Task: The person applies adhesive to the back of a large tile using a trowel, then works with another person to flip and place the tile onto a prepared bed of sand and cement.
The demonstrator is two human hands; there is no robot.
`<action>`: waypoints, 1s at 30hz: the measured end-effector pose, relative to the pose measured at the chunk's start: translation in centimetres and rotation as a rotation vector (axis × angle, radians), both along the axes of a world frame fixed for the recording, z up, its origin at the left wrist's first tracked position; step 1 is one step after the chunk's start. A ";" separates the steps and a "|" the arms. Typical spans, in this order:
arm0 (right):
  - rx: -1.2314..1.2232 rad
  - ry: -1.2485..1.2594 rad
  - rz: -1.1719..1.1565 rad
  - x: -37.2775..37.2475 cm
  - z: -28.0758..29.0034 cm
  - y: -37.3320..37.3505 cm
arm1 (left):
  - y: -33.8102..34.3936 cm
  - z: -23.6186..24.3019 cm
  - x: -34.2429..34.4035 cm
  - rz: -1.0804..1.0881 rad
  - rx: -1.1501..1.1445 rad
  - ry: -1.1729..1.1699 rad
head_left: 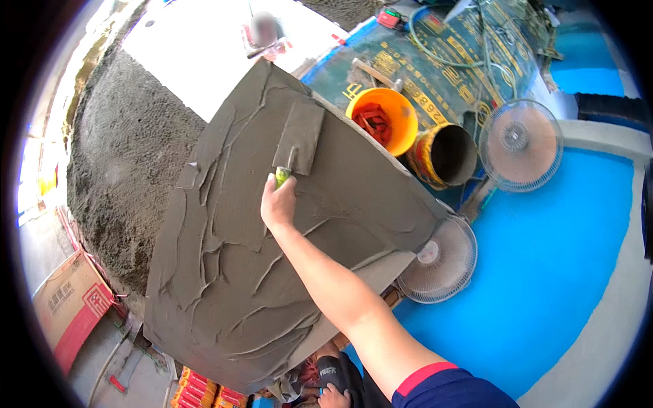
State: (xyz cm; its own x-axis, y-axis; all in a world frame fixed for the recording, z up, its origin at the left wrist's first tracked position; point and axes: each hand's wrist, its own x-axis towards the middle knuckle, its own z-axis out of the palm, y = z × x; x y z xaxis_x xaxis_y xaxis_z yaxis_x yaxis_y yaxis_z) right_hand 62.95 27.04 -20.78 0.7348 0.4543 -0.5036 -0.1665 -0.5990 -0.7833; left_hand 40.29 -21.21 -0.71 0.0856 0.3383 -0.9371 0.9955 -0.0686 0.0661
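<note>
My right hand (278,198) is closed on the green handle of a steel trowel (300,136), whose blade lies flat on wet grey mortar near the slab's upper right. The mortar coats a large slab (225,292) in uneven ridges and smooth patches. My left hand (334,398) is low at the bottom edge, beside dark cloth, with fingers curled round something small that I cannot make out.
Rough mortar (119,163) lies left, a white board (170,54) behind. Rightward are an orange bucket (405,112), a metal bucket (452,156), a hammer (374,71), two fan heads (515,156) (449,265) and blue flooring (537,272). A cardboard box (68,306) lies lower left.
</note>
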 end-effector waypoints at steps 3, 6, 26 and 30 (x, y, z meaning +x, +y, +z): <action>-0.095 0.088 -0.122 0.3 -0.2 -5.8 | -1.0 -0.5 -1.8 -0.069 0.054 -0.032; -0.207 0.174 -0.203 1.5 -1.3 -13.3 | 0.4 0.1 -2.2 -0.084 -0.081 0.018; -0.280 0.218 0.377 -15.3 -0.3 -38.7 | -9.8 -5.2 -25.5 -0.117 -0.120 -0.260; -0.409 0.224 0.657 -21.7 1.0 -41.3 | -6.3 -3.2 -21.9 -0.164 -0.197 -0.200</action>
State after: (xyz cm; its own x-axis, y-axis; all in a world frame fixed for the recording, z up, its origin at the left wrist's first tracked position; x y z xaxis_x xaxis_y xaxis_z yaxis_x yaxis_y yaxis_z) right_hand 41.28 -14.24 -19.77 0.2431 0.5063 -0.8274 0.1921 -0.8612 -0.4705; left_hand 18.37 -27.52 -3.89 0.3131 0.1184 -0.9423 0.9381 -0.1934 0.2874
